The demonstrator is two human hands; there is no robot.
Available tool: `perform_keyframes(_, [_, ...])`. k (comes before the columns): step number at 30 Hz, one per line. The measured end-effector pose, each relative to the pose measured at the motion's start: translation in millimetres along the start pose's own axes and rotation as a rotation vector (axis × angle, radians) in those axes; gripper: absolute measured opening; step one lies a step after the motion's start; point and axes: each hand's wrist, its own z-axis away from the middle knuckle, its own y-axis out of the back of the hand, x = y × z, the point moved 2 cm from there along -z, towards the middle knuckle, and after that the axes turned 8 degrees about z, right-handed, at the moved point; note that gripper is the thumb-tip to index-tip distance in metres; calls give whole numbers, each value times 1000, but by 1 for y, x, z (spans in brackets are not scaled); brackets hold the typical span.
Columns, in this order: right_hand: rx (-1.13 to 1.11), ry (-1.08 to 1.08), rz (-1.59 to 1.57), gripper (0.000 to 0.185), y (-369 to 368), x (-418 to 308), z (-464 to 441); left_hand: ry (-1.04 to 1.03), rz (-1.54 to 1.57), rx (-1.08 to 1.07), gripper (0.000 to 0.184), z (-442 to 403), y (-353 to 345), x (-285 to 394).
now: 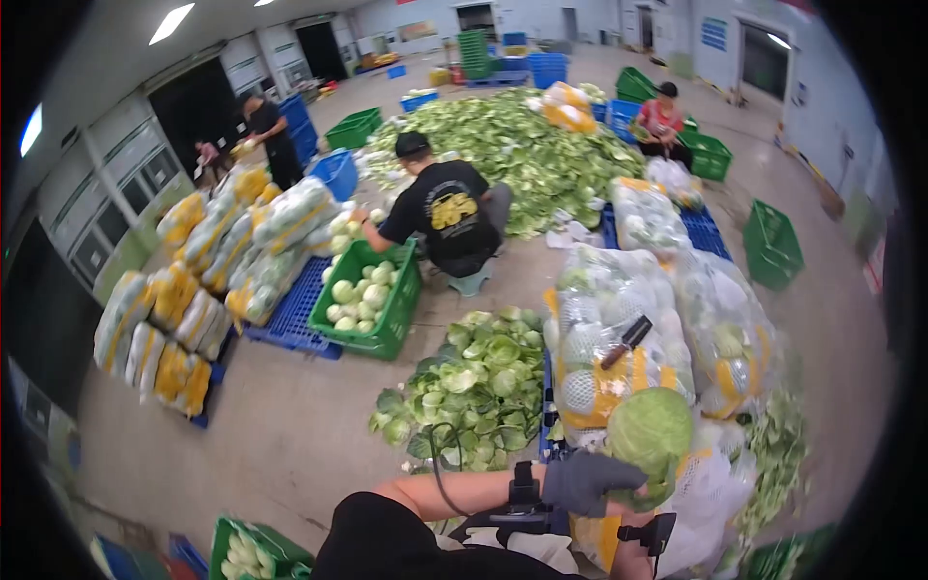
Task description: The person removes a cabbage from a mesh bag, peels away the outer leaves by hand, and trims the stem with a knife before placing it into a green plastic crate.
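Note:
A green cabbage (650, 431) is held low at the right of the view, above the bagged cabbages. My left hand (592, 481), in a grey glove, lies against its lower left side, its fingers partly hidden. Below the cabbage my right hand (630, 503) is mostly hidden by the glove and leaves, with a strapped wrist. A cleaver-like knife (628, 340) with a brown handle rests on a filled plastic bag (604, 290) just beyond the cabbage.
Loose leaves (483, 382) lie on the floor at centre. A co-worker (445, 208) crouches beside a green crate (372, 329) of trimmed cabbages. Behind is a large cabbage pile (512, 145). Stacked bags (280, 227) stand at left; a green crate (771, 244) is at right.

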Motion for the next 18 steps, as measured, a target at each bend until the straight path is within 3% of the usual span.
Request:
perform_keyframes(2, [-24, -10, 23, 57, 1, 9, 17, 260, 192, -99, 25, 22, -11, 11])
perform_keyframes(3, [-45, -22, 33, 57, 1, 13, 22, 257, 182, -72, 25, 36, -17, 6])
perform_keyframes(5, [-94, -37, 45, 57, -6, 16, 31, 186, -230, -230, 27, 70, -31, -20])
perform_keyframes(7, [-156, -43, 38, 57, -16, 17, 35, 51, -200, -77, 28, 103, -29, -30])
perform_keyframes(8, [-179, -45, 31, 57, -23, 17, 39, 110, -151, -4, 27, 116, -23, -25])
perform_keyframes(13, [-267, -107, -112, 56, -73, 38, 46, 261, -592, -296, 36, 149, -10, 34])
perform_keyframes(18, [-329, -123, -225, 56, -110, 58, 45, 169, -543, -270, 30, 184, -16, 93])
